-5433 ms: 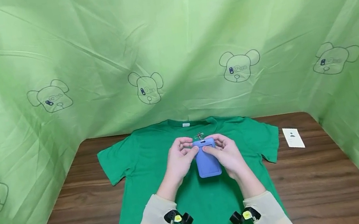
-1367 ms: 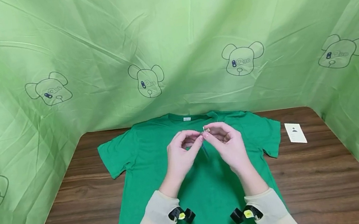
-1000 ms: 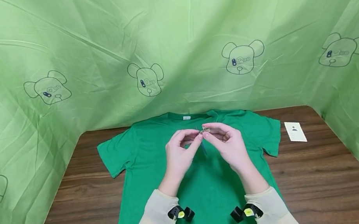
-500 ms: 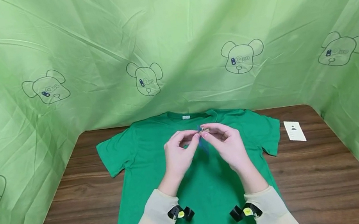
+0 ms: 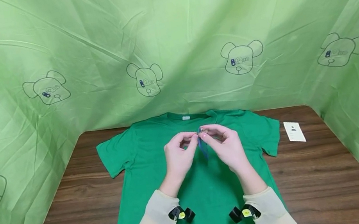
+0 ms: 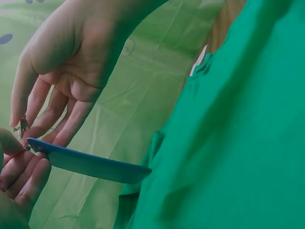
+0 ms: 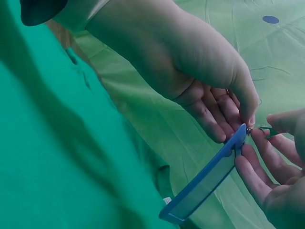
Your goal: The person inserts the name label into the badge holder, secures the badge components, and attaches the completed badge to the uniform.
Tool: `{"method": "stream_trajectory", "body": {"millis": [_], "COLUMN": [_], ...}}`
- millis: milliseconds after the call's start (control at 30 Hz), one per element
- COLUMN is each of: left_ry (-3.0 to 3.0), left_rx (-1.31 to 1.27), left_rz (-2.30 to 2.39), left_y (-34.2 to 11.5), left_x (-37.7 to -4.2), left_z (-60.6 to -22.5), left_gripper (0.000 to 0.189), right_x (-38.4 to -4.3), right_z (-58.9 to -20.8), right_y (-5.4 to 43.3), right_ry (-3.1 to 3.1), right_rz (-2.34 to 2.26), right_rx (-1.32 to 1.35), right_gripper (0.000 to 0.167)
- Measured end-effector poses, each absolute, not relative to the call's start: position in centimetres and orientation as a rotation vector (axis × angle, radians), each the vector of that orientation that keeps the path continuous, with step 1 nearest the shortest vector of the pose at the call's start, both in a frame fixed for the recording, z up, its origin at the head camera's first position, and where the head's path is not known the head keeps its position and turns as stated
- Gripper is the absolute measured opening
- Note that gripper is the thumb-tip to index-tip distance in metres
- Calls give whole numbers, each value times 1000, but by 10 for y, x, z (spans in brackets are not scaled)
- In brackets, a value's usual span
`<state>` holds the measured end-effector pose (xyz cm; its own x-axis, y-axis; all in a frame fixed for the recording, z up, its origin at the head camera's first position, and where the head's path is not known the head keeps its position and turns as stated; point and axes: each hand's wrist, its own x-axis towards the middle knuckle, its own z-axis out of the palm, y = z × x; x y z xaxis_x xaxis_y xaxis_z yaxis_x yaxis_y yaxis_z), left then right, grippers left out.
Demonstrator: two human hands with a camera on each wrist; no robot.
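A blue badge holder (image 5: 204,150) hangs edge-on below the fingers, above a green T-shirt (image 5: 202,203) spread on the table. My left hand (image 5: 180,155) pinches the small metal fitting at the holder's top with thumb and forefinger; other left fingertips lie against the holder. A metal clip (image 6: 22,128) joined to that fitting is pinched by my right hand (image 5: 226,145), seen at the top of the left wrist view. The right wrist view shows the holder's clear window (image 7: 202,183) and my left hand (image 7: 190,62) above it. Fingers partly hide the fitting.
A white card (image 5: 294,132) with a printed figure lies on the brown wooden table (image 5: 322,179), right of the shirt's sleeve. Green cloth walls (image 5: 181,40) with bear outlines enclose the back and both sides.
Earlier the badge holder faced up broadly, both hands at its top edge. It has since turned edge-on, and the fingers have moved to its metal fitting and clip. Lately the hands barely shift.
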<state>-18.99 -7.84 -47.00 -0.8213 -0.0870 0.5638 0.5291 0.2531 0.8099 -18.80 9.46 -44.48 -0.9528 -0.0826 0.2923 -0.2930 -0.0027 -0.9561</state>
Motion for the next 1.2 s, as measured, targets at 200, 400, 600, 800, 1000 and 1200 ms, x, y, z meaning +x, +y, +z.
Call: {"method": "stream_trajectory", "body": {"millis": [200, 400, 600, 800, 1000, 1200], "left_ry": [-2026, -2043, -2024, -2013, -1985, -1927], "left_rx": [-384, -392, -398, -398, -371, -347], "left_rz": [-1580, -1577, -1542, -1490, -1472, -1510], "left_y": [-78, -78, -78, -77, -75, -73], "left_x": [-188, -187, -186, -185, -185, -186], "left_z": [-470, -469, -467, -467, -468, -469], "left_gripper": [5, 5, 6, 6, 4, 7], "right_x": [-189, -189, -189, -189, -189, -190], "right_z": [-446, -445, -446, -447, -450, -451], "right_y": [93, 91, 90, 90, 89, 87], "right_ry": [-2097, -2081, -2063, -2032, -2004, -1967], "right_rz": [2106, 2113, 2118, 2127, 2134, 2155], "right_rx": [395, 357, 346, 365, 380, 385], "right_gripper": [24, 22, 20, 19, 16, 15]}}
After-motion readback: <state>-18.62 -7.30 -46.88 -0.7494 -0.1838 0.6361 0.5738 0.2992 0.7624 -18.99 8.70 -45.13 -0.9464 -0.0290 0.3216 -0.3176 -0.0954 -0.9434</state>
